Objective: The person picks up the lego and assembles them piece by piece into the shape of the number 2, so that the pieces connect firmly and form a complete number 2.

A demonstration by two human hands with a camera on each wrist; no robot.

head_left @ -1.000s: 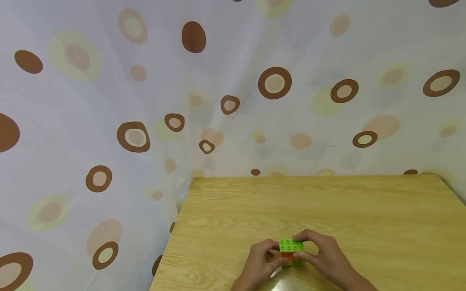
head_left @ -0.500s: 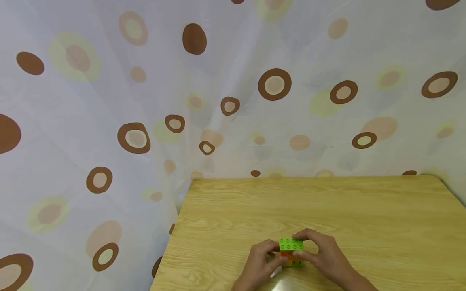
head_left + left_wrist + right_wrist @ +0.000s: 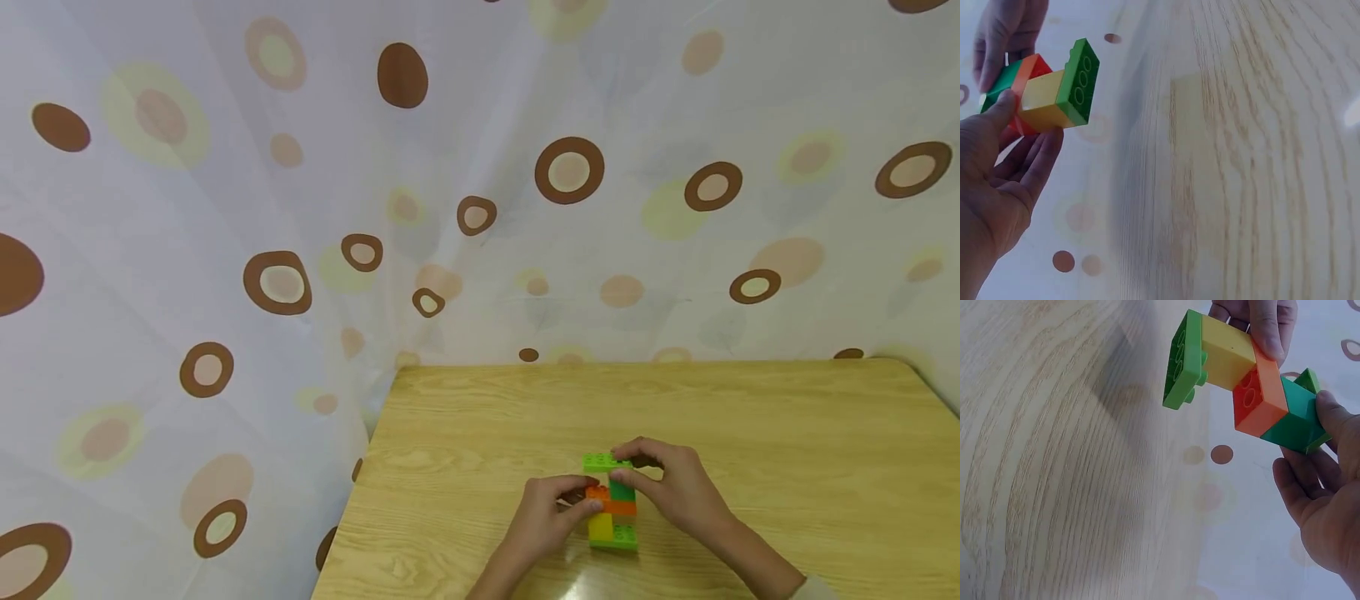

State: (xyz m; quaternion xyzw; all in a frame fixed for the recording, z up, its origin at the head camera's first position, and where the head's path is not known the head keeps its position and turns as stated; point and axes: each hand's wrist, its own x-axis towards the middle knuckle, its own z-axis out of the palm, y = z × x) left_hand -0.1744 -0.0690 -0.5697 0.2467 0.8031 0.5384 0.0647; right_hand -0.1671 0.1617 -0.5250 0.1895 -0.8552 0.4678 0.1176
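Both hands hold a zigzag stack of toy building bricks, its underside exposed in the wrist views. At its base is a light green brick [image 3: 624, 537] with a yellow brick [image 3: 1227, 353] on one end. An orange brick [image 3: 620, 507] spans above, bearing a dark green brick [image 3: 1291, 415] at its other end. Another light green brick [image 3: 597, 462] tops the stack. My left hand [image 3: 549, 512] pinches the orange brick between thumb and fingers. The thumb and fingers of my right hand [image 3: 684, 492] grip the dark green brick near the top, partly covering it.
A wooden table [image 3: 465, 425] lies under the hands. Behind it and along its left side hangs a pale curtain [image 3: 480, 125] printed with brown and beige circles.
The stack has gone up and tilted, so its front now shows the yellow, orange and dark green bricks. Both hands moved with it, the right one higher and farther forward.
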